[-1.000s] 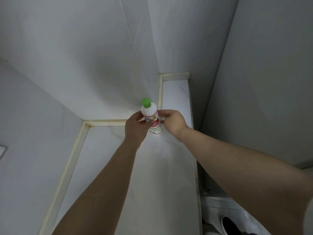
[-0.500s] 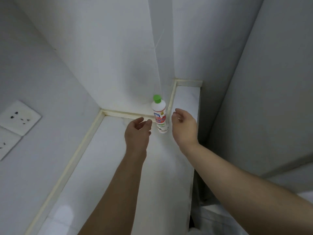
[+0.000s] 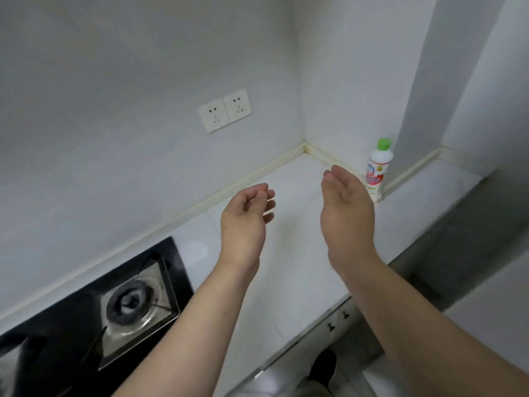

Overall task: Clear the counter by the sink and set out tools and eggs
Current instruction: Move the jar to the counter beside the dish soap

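A white bottle [image 3: 378, 167] with a green cap and a red and blue label stands upright on the white counter [image 3: 289, 267], against the wall at the back right corner. My right hand [image 3: 345, 207] hovers over the counter just left of the bottle, fingers relaxed, holding nothing and covering the bottle's lower left. Further left, my left hand [image 3: 246, 219] hangs above the counter with fingers loosely curled and empty.
A black gas hob [image 3: 94, 316] with a steel burner fills the counter's lower left. Two white wall sockets [image 3: 224, 110] sit above the counter. The counter's front edge runs at lower right, with cabinet handles [image 3: 337, 320] below and a dark shoe [image 3: 323, 368] on the floor.
Both hands let go of the bottle, which stays standing by the wall, and drew back toward me. My view swung left, bringing the hob and sockets into sight.
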`<state>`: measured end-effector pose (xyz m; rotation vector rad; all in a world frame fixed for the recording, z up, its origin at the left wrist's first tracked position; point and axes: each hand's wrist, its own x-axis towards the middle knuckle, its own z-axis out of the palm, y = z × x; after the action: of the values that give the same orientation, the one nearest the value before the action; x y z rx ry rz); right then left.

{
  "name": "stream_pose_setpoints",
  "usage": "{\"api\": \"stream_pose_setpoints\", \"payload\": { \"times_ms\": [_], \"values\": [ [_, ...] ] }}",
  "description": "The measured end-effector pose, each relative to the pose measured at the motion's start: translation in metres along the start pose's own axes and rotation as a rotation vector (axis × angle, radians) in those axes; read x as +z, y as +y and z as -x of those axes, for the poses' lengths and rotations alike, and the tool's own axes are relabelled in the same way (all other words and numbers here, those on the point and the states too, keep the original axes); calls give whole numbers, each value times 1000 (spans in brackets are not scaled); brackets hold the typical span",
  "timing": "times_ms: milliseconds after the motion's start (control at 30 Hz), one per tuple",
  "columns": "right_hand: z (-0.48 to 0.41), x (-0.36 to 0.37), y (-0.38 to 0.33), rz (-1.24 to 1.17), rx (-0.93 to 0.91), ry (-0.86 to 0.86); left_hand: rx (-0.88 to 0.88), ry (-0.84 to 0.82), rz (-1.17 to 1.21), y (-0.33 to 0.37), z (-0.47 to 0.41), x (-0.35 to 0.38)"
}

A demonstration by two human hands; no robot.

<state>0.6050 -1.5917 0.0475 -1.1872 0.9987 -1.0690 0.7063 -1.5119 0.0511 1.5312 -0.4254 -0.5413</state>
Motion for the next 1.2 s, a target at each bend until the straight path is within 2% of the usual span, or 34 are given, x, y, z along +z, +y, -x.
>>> {"api": "stream_pose_setpoints", "payload": {
  "times_ms": [333,667,833,1000,1200],
  "values": [
    [174,54,0,-58,69,-510,55,517,38,17,161,-164],
    [349,123,1,-63,79,-886,123,902,63,19,300,-316],
    [477,164,14,-24,53,-1079,117,1085,132,4,379,-416],
    [591,194,33,30,75,-1202,74,1204,176,-12,454,-514],
    [695,233,45,63,88,-1279,50,1215,135,-23,513,-606]
  ]
}}
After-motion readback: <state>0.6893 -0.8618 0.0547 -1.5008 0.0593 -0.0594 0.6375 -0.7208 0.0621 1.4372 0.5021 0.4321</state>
